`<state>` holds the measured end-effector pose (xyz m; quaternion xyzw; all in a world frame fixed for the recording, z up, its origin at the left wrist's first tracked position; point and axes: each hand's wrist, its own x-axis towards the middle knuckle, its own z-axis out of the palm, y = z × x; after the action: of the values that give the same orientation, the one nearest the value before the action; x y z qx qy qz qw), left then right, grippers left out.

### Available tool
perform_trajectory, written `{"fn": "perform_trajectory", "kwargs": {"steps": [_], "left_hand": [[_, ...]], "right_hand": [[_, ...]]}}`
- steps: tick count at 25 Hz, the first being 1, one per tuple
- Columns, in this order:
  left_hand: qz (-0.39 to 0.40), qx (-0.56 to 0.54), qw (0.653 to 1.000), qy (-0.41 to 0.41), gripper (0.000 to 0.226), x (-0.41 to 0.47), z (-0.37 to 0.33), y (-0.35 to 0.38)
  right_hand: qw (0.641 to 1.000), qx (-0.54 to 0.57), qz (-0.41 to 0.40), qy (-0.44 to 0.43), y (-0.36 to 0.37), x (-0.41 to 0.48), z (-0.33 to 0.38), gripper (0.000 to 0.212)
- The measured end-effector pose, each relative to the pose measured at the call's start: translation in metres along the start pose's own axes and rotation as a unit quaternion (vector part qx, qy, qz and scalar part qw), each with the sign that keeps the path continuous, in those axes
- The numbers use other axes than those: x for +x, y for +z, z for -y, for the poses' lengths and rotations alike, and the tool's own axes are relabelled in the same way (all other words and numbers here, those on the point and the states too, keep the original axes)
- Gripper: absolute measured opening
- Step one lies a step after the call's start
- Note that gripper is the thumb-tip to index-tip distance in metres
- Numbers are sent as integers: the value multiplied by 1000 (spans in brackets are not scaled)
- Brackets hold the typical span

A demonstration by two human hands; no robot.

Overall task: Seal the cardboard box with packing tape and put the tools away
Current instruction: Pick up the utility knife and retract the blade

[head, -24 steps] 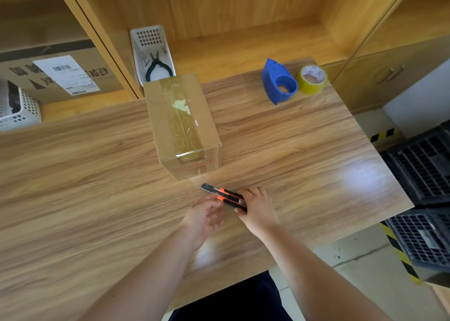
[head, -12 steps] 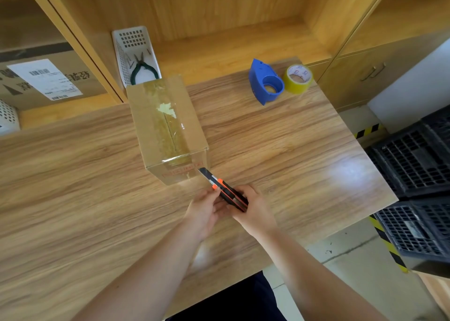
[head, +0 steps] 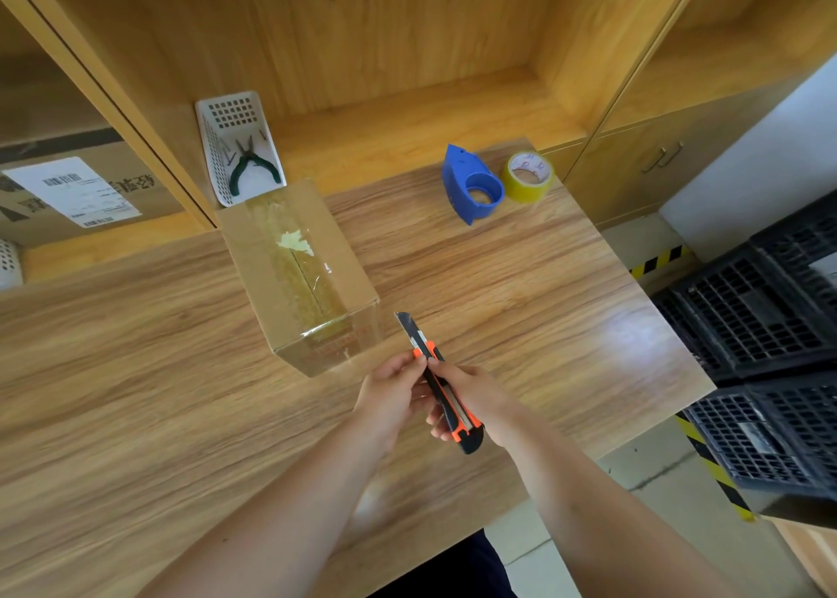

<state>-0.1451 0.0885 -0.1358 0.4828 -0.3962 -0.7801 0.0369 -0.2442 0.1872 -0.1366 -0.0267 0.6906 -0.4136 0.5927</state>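
Head view. The right hand [head: 471,398] is gripping the handle of the orange-and-black utility knife [head: 441,386]. The left hand [head: 389,391] is pinching it near the slider, with the blade out and pointing to 11 o'clock.

The cardboard box [head: 299,271] is sitting on the bench [head: 521,303] at 11 o'clock of the hands, with tape already running along its top seam.

The blue tape dispenser [head: 473,185] and yellow tape roll [head: 529,177] are lying at 1 o'clock. The white basket [head: 217,144] holding pliers [head: 247,164] is at 11 o'clock.

Risks, as judged: left fingertips are close to the blade, so a slip on the slider could cut them. Storing the knife unretracted is a hazard. The tip is near the box's corner and could nick the tape.
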Motion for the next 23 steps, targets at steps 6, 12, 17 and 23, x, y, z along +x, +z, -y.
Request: {"fn": "perform_trajectory", "kwargs": {"steps": [6,12,17,23], "left_hand": [[-10,58,997,45,16,-1,-14,13],[-47,54,995,66,15,0,-35,30],[-112,131,977,122,25,10,-52,44],[-134,138,971,138,31,20,-82,67]], "right_hand": [[997,78,-23,1,0,-2,7,46],[993,99,9,-60,-8,-1,18,30],[974,160,110,-119,-22,2,33,18],[957,192,161,-147,-43,10,54,20]]}}
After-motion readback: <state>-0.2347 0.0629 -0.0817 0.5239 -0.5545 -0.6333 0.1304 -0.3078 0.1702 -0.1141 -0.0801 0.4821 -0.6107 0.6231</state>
